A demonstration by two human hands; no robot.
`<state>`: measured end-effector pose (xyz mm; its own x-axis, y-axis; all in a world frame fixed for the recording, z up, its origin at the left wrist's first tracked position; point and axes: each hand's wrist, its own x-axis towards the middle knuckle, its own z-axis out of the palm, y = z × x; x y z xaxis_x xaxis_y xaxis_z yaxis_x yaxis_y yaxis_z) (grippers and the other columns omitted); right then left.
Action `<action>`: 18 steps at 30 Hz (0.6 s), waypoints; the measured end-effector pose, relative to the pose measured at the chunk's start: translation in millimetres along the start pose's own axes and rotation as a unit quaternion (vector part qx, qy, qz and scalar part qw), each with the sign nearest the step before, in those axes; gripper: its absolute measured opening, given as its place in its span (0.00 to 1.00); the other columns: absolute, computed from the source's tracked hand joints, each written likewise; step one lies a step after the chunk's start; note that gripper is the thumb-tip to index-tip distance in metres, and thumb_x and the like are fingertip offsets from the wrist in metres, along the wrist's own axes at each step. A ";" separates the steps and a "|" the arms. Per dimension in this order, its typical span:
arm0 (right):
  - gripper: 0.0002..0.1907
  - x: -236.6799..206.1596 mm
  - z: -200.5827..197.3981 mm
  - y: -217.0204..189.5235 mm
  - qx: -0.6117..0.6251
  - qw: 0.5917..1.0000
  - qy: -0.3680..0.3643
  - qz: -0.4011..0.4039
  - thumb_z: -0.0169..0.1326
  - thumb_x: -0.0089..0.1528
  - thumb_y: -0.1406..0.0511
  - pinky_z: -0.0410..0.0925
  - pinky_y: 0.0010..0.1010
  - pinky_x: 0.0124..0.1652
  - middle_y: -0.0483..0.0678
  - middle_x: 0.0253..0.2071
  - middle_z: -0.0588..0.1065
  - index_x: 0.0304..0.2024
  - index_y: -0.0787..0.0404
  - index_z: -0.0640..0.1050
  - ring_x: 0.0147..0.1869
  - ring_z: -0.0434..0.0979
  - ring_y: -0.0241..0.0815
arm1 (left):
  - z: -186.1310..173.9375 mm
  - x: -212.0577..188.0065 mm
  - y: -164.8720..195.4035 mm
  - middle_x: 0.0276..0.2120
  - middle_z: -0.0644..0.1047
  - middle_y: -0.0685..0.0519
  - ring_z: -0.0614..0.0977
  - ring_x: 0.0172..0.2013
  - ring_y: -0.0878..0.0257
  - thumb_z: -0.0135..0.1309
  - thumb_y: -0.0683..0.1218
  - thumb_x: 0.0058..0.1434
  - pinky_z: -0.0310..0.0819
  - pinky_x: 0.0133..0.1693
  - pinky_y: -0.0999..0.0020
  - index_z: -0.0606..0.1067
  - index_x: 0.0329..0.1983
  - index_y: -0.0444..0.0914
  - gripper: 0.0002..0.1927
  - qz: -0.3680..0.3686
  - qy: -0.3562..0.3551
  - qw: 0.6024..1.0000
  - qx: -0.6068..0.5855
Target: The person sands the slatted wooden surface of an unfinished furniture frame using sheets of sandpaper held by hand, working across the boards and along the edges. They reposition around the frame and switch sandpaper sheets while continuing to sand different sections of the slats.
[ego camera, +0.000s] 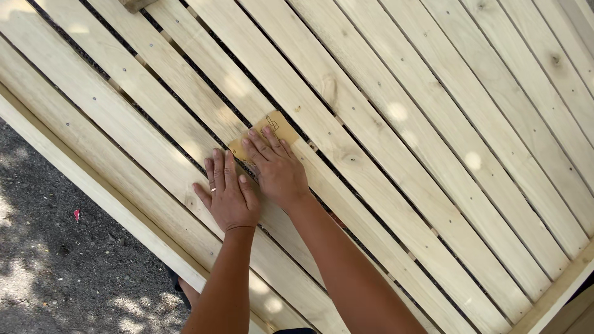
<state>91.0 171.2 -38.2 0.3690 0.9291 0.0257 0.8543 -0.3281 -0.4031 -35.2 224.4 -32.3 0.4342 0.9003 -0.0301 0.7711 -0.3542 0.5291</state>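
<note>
A small tan sheet of sandpaper [276,127] lies flat on a pale wooden slat [204,68] of a slatted frame. My right hand [276,169] presses down on the sandpaper with its fingers spread over it. My left hand [227,195], with a ring on one finger, lies flat on the neighbouring slat right beside the right hand, its thumb touching it. Most of the sandpaper under my right fingers is hidden.
The slatted wooden frame [433,154] fills most of the view, its slats running diagonally with dark gaps between them. Its outer rail [93,185] borders grey gravel ground [55,266] at the lower left. A wooden block [136,5] sits at the top edge.
</note>
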 end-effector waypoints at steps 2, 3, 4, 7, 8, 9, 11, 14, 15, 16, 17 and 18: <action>0.29 -75.0 -18.8 14.5 0.027 0.999 -0.029 0.010 0.53 0.64 0.66 0.57 0.45 0.71 0.42 0.74 0.63 0.69 0.51 0.68 0.80 0.57 0.47 | 5.3 1.6 10.1 0.77 0.56 0.56 0.52 0.77 0.54 0.31 0.54 0.73 0.26 0.71 0.38 0.60 0.77 0.48 0.29 -0.004 -0.023 0.999 0.039; 0.31 -123.1 -34.7 18.6 -0.007 0.998 -0.053 0.014 0.54 0.63 0.67 0.57 0.45 0.70 0.42 0.74 0.64 0.69 0.51 0.68 0.79 0.57 0.47 | 6.2 4.9 14.5 0.77 0.55 0.57 0.52 0.77 0.55 0.31 0.54 0.72 0.26 0.71 0.38 0.60 0.76 0.50 0.29 -0.008 -0.030 0.998 0.058; 0.34 -168.3 -55.8 22.3 -0.031 0.995 -0.094 0.024 0.53 0.60 0.68 0.57 0.44 0.69 0.42 0.74 0.63 0.70 0.50 0.67 0.79 0.55 0.48 | 5.1 8.7 19.0 0.77 0.55 0.58 0.51 0.77 0.55 0.31 0.54 0.72 0.26 0.70 0.39 0.60 0.76 0.52 0.29 -0.011 -0.035 0.997 0.074; 0.35 -271.5 -92.3 27.3 -0.051 0.971 -0.191 0.137 0.54 0.59 0.65 0.52 0.51 0.68 0.38 0.75 0.59 0.70 0.43 0.66 0.79 0.50 0.46 | 4.0 22.2 23.9 0.78 0.53 0.58 0.49 0.77 0.55 0.32 0.55 0.71 0.26 0.70 0.38 0.58 0.77 0.51 0.30 -0.014 -0.039 0.994 0.102; 0.36 -279.5 -93.8 28.1 -0.063 0.959 -0.221 0.165 0.54 0.59 0.64 0.50 0.55 0.67 0.39 0.76 0.58 0.71 0.42 0.65 0.80 0.49 0.48 | 3.8 27.2 23.2 0.78 0.53 0.58 0.49 0.77 0.55 0.32 0.55 0.71 0.26 0.70 0.38 0.58 0.77 0.51 0.30 -0.010 -0.041 0.994 0.102; 0.35 -270.2 -87.2 27.7 -0.051 0.967 -0.201 0.149 0.54 0.60 0.64 0.50 0.55 0.68 0.38 0.75 0.58 0.70 0.42 0.66 0.79 0.49 0.47 | 4.6 30.9 21.5 0.78 0.53 0.58 0.49 0.77 0.56 0.32 0.55 0.71 0.25 0.70 0.38 0.58 0.77 0.51 0.30 -0.008 -0.037 0.994 0.102; 0.33 -221.0 -70.7 20.3 -0.019 0.978 -0.169 0.119 0.54 0.61 0.64 0.51 0.54 0.69 0.36 0.73 0.59 0.69 0.42 0.66 0.78 0.49 0.45 | 6.9 35.4 16.4 0.78 0.53 0.59 0.49 0.77 0.56 0.32 0.55 0.71 0.26 0.71 0.38 0.59 0.77 0.53 0.30 -0.017 -0.043 0.993 0.105; 0.30 -72.7 -30.1 16.7 0.021 0.993 -0.111 0.033 0.54 0.61 0.65 0.51 0.54 0.70 0.35 0.73 0.65 0.67 0.42 0.71 0.78 0.57 0.43 | 12.0 38.2 9.3 0.78 0.54 0.62 0.50 0.78 0.58 0.31 0.54 0.71 0.26 0.72 0.39 0.59 0.77 0.54 0.30 -0.029 -0.038 0.996 0.076; 0.29 -28.9 -21.9 14.6 0.022 0.996 -0.089 0.024 0.54 0.64 0.65 0.50 0.54 0.71 0.35 0.73 0.65 0.68 0.42 0.71 0.78 0.58 0.44 | 11.8 37.2 7.8 0.78 0.54 0.63 0.51 0.78 0.59 0.30 0.54 0.73 0.27 0.73 0.39 0.59 0.77 0.53 0.29 -0.034 -0.033 0.998 0.052; 0.31 4.7 -16.3 13.7 0.016 0.995 -0.097 0.020 0.54 0.61 0.65 0.49 0.55 0.71 0.35 0.73 0.64 0.68 0.42 0.70 0.78 0.57 0.43 | 11.7 37.2 7.2 0.78 0.54 0.64 0.51 0.79 0.60 0.30 0.54 0.74 0.27 0.74 0.39 0.58 0.78 0.53 0.28 -0.034 -0.027 0.999 0.030; 0.33 22.7 -16.3 14.2 0.007 0.994 -0.104 0.014 0.54 0.59 0.65 0.48 0.55 0.71 0.35 0.73 0.64 0.67 0.42 0.70 0.78 0.57 0.42 | 11.2 35.6 8.1 0.78 0.55 0.64 0.52 0.79 0.59 0.30 0.54 0.74 0.27 0.74 0.39 0.58 0.78 0.53 0.28 -0.031 -0.024 0.999 0.033; 0.32 24.8 -20.6 15.7 0.012 0.996 -0.093 0.006 0.54 0.60 0.65 0.48 0.55 0.71 0.36 0.73 0.63 0.68 0.43 0.69 0.78 0.56 0.43 | 10.0 35.4 9.3 0.78 0.55 0.63 0.52 0.79 0.59 0.30 0.54 0.74 0.28 0.74 0.39 0.58 0.78 0.53 0.28 -0.031 -0.022 0.999 0.037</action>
<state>121.2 185.6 -25.0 0.3039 0.9411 -0.1486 0.8403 -0.3382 -0.4236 -8.0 250.4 -36.9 0.4027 0.9099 -0.0993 0.8291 -0.3166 0.4609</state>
